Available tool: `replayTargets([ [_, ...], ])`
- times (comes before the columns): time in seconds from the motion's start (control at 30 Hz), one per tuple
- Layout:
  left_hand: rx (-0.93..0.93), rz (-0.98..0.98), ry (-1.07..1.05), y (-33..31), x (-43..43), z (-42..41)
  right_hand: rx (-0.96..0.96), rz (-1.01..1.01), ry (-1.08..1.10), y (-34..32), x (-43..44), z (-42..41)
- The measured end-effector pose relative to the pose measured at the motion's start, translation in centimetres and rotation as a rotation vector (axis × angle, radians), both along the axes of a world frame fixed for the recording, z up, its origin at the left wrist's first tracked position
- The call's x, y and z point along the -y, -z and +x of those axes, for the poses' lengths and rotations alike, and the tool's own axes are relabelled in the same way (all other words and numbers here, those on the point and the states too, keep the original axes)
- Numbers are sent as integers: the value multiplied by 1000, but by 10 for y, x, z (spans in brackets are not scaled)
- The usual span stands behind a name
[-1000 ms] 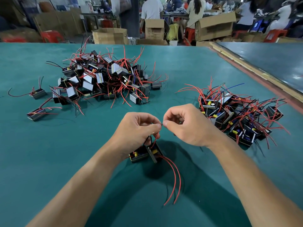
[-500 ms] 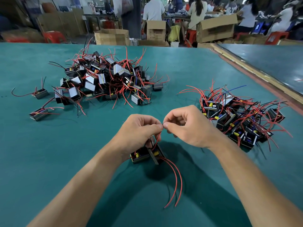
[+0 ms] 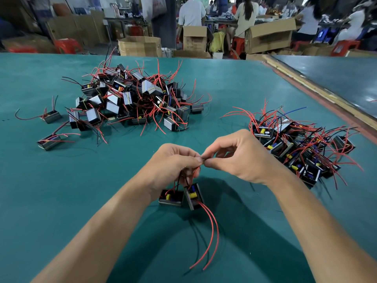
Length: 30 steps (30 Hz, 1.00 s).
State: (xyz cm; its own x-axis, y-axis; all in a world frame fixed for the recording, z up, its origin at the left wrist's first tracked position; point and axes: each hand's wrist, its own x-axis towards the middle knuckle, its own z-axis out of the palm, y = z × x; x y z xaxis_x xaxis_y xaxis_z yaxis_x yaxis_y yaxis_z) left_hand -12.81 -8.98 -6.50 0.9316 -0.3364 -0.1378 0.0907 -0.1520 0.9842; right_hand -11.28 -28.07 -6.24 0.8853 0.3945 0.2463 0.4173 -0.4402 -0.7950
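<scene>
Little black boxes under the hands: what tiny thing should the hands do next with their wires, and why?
Probably roll the pinched wire ends between the fingertips to twist them together. The left hand and right hand both pinch them at one spot, and they lead down to the two black boxes, so joining the pair looks like the job.

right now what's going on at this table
A person is working on two small modules by their wires. The left grip holds the wires bunched, and the right grip pinches the wire ends where the fingertips meet. Two red leads trail loose towards the person. A big pile lies far left and a smaller pile right, on the green table.
</scene>
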Motion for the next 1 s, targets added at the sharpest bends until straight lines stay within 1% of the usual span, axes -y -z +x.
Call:
replayTargets([
  [0.27, 26, 18, 23, 3, -1, -1, -23, -7, -23, 1, 2, 0],
  [0.4, 54, -13, 35, 4, 0, -2, -60, 20, -65, -1, 3, -2],
  [0.57, 129, -12, 15, 6, 1, -3, -205, 91, -58, -3, 1, -3],
  [0.67, 214, 51, -20, 9, 4, -3, -366, 88, -40, -4, 0, -2],
  [0.77, 361, 174, -92, 14, 8, -4, -511, 131, 20, -1, -3, 0],
  [0.8, 400, 211, -111, 15, 9, -4, -509, 147, 53, 1, -5, 0],
  [0.87, 403, 198, -146, 14, 8, -3, -378, 156, 120, 5, -9, 1],
  [0.93, 340, 136, -173, 12, 6, -1, -192, 157, 155, 7, -11, 1],
  [1.0, 266, 78, -188, 10, 5, 0, -65, 129, 126, 8, -12, 1],
])
